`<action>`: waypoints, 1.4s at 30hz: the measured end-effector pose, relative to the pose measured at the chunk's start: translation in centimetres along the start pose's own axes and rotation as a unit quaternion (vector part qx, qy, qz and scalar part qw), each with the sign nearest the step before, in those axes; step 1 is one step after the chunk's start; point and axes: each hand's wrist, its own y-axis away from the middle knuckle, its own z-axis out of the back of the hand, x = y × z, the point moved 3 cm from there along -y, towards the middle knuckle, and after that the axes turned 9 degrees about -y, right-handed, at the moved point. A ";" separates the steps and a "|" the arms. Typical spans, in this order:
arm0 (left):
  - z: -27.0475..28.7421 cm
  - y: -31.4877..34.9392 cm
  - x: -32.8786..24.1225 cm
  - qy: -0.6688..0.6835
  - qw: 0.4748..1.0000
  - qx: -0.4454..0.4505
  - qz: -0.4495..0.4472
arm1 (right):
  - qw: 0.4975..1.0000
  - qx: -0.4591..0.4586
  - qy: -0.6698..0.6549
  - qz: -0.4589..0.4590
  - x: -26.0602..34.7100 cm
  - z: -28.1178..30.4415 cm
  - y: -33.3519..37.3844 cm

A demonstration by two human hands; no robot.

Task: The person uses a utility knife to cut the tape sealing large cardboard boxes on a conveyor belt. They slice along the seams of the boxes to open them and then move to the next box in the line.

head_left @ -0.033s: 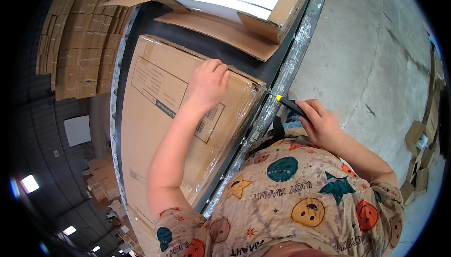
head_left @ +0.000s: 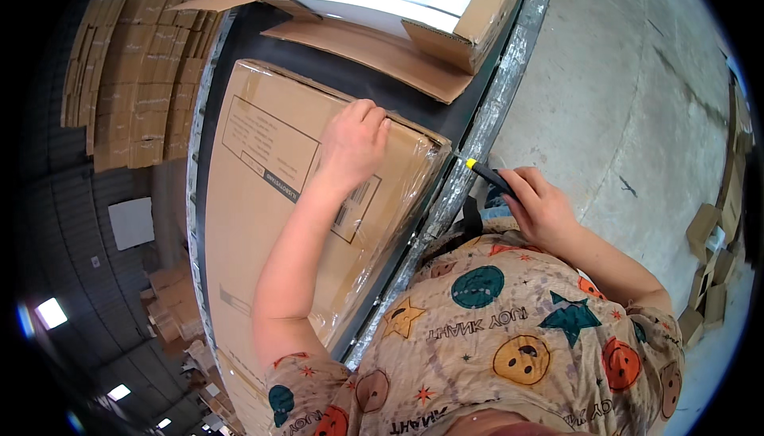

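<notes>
A large flat cardboard box, taped with clear shiny tape, lies on a dark conveyor belt. My left hand rests on its far edge, fingers curled together over the rim near the right corner. In my right hand is a screwdriver with a black handle, a yellow collar and a thin shaft. Its shaft points left toward the box's far right corner, over the belt's metal side rail. Whether the tip touches the cardboard I cannot tell.
Beyond the box stands an open carton with white contents, its flap lowered toward me. Stacked flat cardboard rises left of the conveyor. A scuffed metal rail borders the belt on the right. Cardboard pieces lie on the concrete floor.
The screwdriver has shifted very slightly up and left, and less of its shaft shows at the box corner. My left hand stays on the box edge.
</notes>
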 end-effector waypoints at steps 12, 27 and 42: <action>-2.3 1.6 -0.6 -0.029 0.992 -0.107 0.054 | 0.993 0.084 0.026 -0.077 -7.0 -4.3 2.7; -1.2 2.2 -9.6 -0.049 0.993 -0.103 -0.027 | 0.989 0.111 0.061 0.075 5.6 -2.9 -20.4; 3.6 3.1 -1.7 0.144 0.930 -0.265 0.211 | 0.866 0.430 0.252 0.045 9.1 1.4 -17.5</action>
